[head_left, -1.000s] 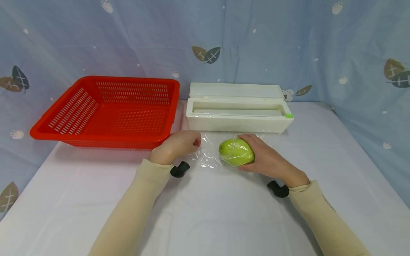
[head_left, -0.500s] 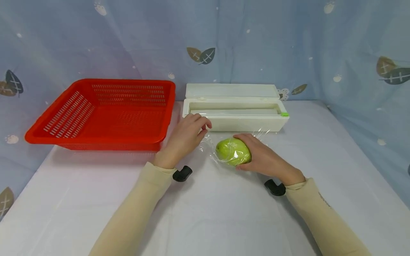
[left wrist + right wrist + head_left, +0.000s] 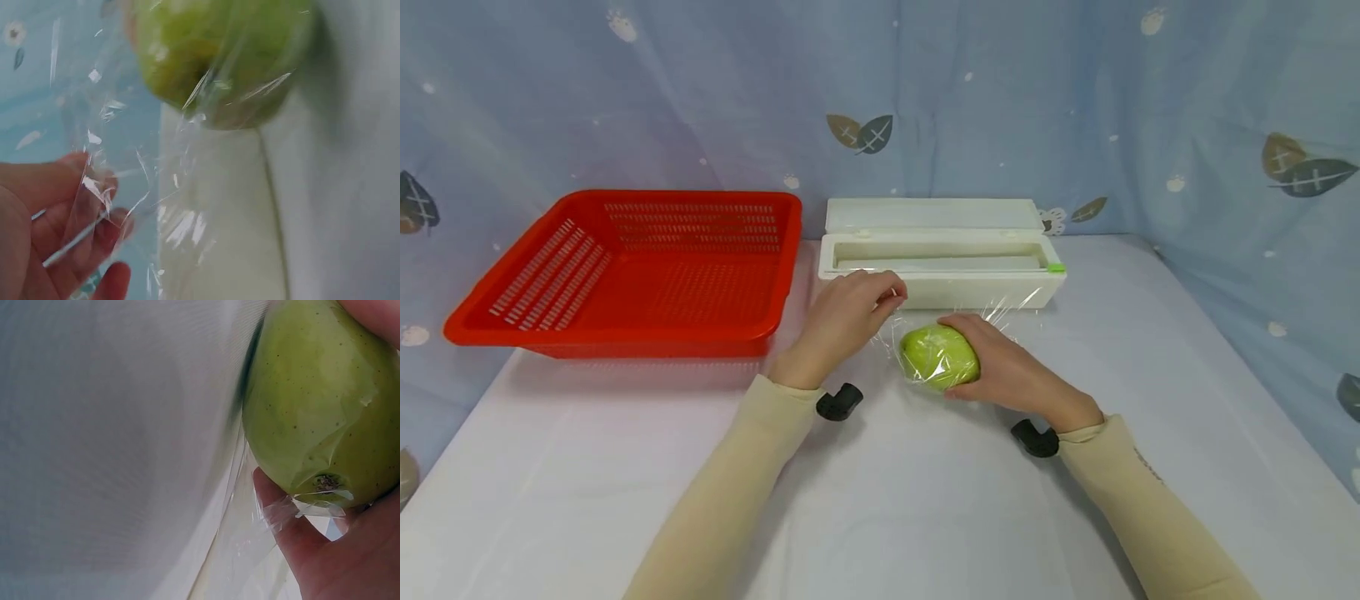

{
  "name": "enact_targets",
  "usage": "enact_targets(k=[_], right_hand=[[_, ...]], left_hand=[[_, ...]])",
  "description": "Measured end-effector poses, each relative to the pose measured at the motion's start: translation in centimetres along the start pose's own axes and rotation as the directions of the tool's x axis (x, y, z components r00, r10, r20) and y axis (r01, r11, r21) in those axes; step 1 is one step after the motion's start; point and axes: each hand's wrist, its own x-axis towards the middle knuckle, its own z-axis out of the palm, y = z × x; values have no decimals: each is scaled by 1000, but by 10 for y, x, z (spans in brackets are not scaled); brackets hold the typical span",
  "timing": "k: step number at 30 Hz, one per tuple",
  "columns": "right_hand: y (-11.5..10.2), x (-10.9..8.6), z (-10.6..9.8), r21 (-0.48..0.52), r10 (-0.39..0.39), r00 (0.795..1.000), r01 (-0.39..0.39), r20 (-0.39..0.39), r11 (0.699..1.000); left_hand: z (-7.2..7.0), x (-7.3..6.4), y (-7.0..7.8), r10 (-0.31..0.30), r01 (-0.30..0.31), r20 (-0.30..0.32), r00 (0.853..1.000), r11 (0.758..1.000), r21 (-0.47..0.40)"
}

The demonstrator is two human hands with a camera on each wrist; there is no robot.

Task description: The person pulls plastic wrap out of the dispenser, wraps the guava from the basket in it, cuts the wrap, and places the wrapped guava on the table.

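A green pear lies on the table with clear cling film drawn over it, the film's creases shining. Around the pear's right end my right hand curls its fingers and thumb; the right wrist view shows film bunched at the fruit's dried tip, near the fingers. To the left of the pear, my left hand pinches an edge of the film between thumb and fingers, just in front of the white box. In the left wrist view the film stretches from those fingers toward the pear.
Behind the hands stands a long white cling film box with its lid raised and a green slider at its right end. On the left is a red slotted basket. A blue patterned curtain hangs behind the white-covered table.
My left hand has moved away from me and slightly right, from beside the basket to the box's front, lifting the film. The right hand keeps its grip on the pear. The head view has shifted slightly.
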Motion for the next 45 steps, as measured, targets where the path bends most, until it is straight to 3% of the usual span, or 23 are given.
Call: enact_targets(k=[5,11,15,18,20,24,26,29,31,34,37,39,42,45], right_hand=[[0,1,1,-3,-3,1000,3,5,1000],[-2,0,0,-6,-6,1000,6,4,1000],[-1,-2,-1,-7,-4,1000,4,-1,1000],[0,-3,-1,-6,5,1000,-5,-1,1000],[1,-4,-2,4,5,1000,-5,2,1000],[3,-4,-2,21,3,1000,-3,6,1000],[3,-3,-2,26,-2,1000,2,8,1000],[3,-1,-2,39,-18,1000,18,7,999],[3,-1,-3,39,-29,1000,29,4,999],[3,-1,-6,29,-34,999,34,0,999],[4,0,-4,20,-42,999,42,-4,999],[4,0,-2,19,-46,999,47,-4,999],[3,0,0,17,-50,999,50,-8,999],[3,-1,0,8,-55,998,55,-13,998]], left_hand=[[-6,7,3,-45,52,49,998,985,-162],[-15,9,7,-37,39,12,999,948,-316],[-24,6,12,15,-9,11,1000,901,-433],[-31,3,18,71,-26,68,995,854,-520],[-34,2,23,117,-37,114,987,839,-542],[-44,-1,31,178,-38,218,960,850,-526],[-48,-2,34,203,-30,262,944,841,-540],[-50,-3,35,231,-33,273,934,815,-579],[-48,0,35,235,-60,229,945,809,-585],[-37,8,34,175,-75,139,975,841,-535],[-23,16,29,74,-22,85,994,865,-501],[-14,20,25,10,34,85,996,861,-508],[-1,27,18,-38,73,79,996,849,-524],[9,33,14,-66,89,64,996,865,-493]])
